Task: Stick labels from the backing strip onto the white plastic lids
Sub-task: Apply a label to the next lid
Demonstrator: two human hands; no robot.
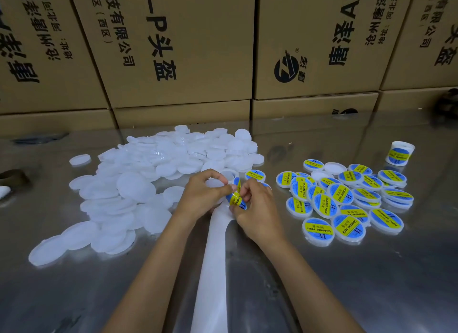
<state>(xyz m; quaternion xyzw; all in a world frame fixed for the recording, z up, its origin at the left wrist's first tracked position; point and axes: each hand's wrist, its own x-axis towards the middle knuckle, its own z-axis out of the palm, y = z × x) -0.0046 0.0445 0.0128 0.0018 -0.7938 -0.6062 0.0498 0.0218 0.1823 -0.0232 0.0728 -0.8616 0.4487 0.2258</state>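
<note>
Fingers point(241, 192) of the right hand point(255, 208) pinch a blue-and-yellow label point(237, 200) that's curling up off the white backing strip point(213, 258), and the left hand point(203, 196) pinches the strip's top end right beside it, so both hands are clamped down, nothing loose. That strip runs from the hands back toward the person across the shiny tabletop point(347, 283).

Left of the strip sits a big heap of blank white lids point(153, 164); right of the strip is the finished pile of labelled lids point(347, 199), plus one little labelled tub point(399, 153) beyond that pile.

My guess on handling: the label is thin, floppy and sticky, so it'll fold onto itself if grabbed in the middle. Best held by the very edge. The lids look light and slick, so they'd probably skate unless pinned by the rim.
</note>
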